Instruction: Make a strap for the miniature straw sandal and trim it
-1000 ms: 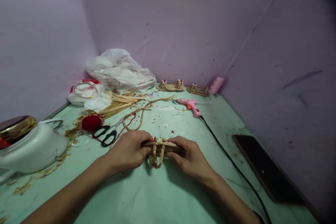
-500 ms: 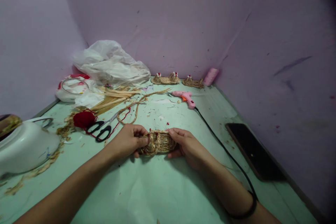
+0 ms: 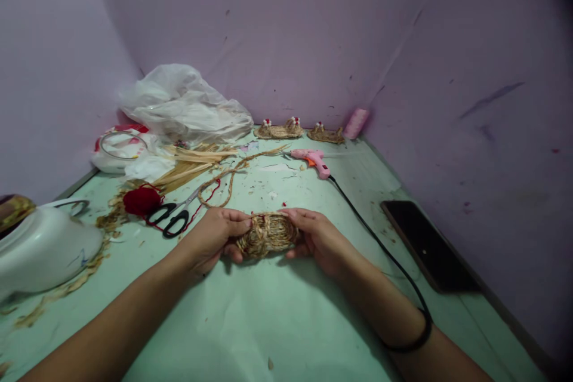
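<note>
A small woven straw sandal (image 3: 267,234) is held between both hands just above the green table (image 3: 277,322), its braided sole tilted up toward me. My left hand (image 3: 213,240) pinches its left end with thumb and fingers closed. My right hand (image 3: 316,237) grips the right end, fingers curled along the top edge. Black scissors (image 3: 172,218) and a ball of red yarn (image 3: 142,200) lie to the left of my left hand.
A pink glue gun (image 3: 313,161) lies behind, its black cord (image 3: 380,245) running past my right arm. A dark phone (image 3: 423,245) lies at right. Finished straw sandals (image 3: 280,129), a pink spool (image 3: 357,123), straw strips (image 3: 192,162), a plastic bag (image 3: 183,104) and a white pot (image 3: 42,248) stand around.
Both hands have turned the sandal from edge-on, with its straps hanging down, so that its woven sole faces up. The view has shifted slightly down and left.
</note>
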Demonstrator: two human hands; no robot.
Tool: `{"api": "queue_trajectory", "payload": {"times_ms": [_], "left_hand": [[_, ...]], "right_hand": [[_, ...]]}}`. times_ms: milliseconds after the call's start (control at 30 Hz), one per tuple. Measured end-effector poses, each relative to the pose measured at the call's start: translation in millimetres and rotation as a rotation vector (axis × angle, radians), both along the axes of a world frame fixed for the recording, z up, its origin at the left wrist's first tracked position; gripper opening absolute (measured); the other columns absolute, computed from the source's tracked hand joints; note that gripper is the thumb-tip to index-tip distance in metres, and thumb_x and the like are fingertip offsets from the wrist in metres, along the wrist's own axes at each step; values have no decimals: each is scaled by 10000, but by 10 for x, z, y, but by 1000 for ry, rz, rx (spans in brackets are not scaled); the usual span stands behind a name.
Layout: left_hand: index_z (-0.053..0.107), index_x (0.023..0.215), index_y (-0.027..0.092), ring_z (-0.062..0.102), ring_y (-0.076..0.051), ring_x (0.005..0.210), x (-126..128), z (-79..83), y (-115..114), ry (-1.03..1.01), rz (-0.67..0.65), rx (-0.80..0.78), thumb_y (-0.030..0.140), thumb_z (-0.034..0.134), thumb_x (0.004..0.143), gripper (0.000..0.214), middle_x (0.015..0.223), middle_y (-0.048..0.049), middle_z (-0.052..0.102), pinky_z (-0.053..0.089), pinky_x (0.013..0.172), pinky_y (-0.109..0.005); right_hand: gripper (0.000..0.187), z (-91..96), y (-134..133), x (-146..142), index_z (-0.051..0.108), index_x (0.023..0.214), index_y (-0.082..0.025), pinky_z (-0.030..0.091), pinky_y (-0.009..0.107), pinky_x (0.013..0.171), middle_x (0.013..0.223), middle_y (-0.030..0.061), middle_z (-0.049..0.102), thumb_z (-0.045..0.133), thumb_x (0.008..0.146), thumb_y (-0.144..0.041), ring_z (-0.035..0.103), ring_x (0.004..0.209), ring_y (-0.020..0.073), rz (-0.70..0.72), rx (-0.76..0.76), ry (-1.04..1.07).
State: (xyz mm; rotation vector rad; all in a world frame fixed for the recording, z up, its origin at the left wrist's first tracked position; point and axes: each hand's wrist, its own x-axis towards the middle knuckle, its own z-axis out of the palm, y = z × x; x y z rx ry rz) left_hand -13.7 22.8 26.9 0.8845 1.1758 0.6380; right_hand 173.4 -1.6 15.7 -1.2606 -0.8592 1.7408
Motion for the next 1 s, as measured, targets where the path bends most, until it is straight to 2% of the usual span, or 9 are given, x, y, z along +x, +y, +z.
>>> {"api": "queue_trajectory", "payload": {"times_ms": [67,167,233,333,433,533,700,867,1000], "left_hand": [[633,691,40,508,-86,345,-33,1,31,-40,3,-51,162,611,663,127,555,-80,621,415,275,-157],[626,691,32,501,-86,323,-76,-6,83,-80,33,-107,135,578,685,114,543,-85,619,391,248,-146],[622,691,36,487,-81,309,-89,-22,109,-86,60,-115,120,574,686,96,519,-71,608,368,231,-137],[620,681,33,470,-74,295,-80,-51,122,-70,80,-104,117,568,691,100,484,-57,590,345,220,-128],[625,672,22,466,-79,287,-49,-70,107,-55,72,-81,129,580,680,116,481,-67,592,345,220,-136],[620,632,23,474,-90,292,-14,-80,79,-31,62,-57,133,602,646,112,483,-69,590,358,224,-152],[611,583,36,482,-96,308,15,-96,53,-1,74,-21,146,628,591,112,479,-64,586,370,241,-163],[627,630,32,462,-84,297,7,-62,54,52,37,-16,203,616,599,175,493,-80,612,350,257,-163],[634,729,49,528,-111,394,-16,14,74,174,24,42,253,628,601,241,561,-89,646,337,294,-162]], "right_hand": [[356,-19,16,29,584,1041,-158,512,233,471,943,93,627,594,740,-345,605,705,156,-19,86,-52],[460,-40,25,56,549,1080,-193,522,298,648,1102,94,561,684,651,-294,585,894,197,61,292,-157],[425,-48,8,52,559,1021,-203,495,348,760,1154,98,518,701,623,-235,545,999,224,112,477,-276],[275,-68,-43,19,590,892,-209,409,405,898,1155,93,498,683,635,-180,467,1102,242,118,816,-565],[214,-120,-90,-27,595,844,-210,406,404,881,1058,83,537,653,649,-144,490,1019,226,144,1013,-778],[169,-185,-106,-70,585,807,-195,447,375,795,955,78,563,614,657,-123,511,906,208,146,1093,-824],[157,-220,-104,-130,582,767,-183,460,347,736,893,80,578,590,633,-100,503,854,204,113,1168,-879],[134,-216,-89,-140,588,755,-180,462,349,739,887,86,586,568,650,-100,509,856,203,96,1198,-879],[129,-234,-41,-68,592,757,-185,458,366,767,904,83,591,570,659,-104,518,876,206,53,1190,-894]]}}
